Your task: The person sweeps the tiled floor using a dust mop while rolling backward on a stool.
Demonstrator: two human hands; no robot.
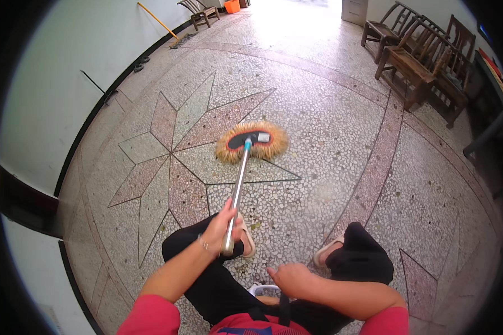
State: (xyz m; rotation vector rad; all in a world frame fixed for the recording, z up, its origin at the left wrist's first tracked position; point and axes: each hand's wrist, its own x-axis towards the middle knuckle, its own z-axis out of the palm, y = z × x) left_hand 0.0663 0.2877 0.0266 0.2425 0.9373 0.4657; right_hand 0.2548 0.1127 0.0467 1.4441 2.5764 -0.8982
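A metal-handled duster mop (239, 176) with a shaggy yellow-brown head (272, 144) reaches forward from my left hand (224, 228), which is closed around the lower part of its handle. The head has a dark centre with an orange rim and a white label; it looks slightly blurred, and lies over the speckled terrazzo floor (327, 167). My right hand (292, 278) is in front of my body with its fingers curled, apart from the handle. Whether anything is inside that hand cannot be made out.
Wooden chairs (415, 63) stand at the upper right. A mop with a yellow handle (157, 20) leans on the left wall, near a small wooden chair (203, 14) and an orange bucket (232, 6). A dark thin-handled tool (93, 81) rests along that wall. My feet in light slippers are below.
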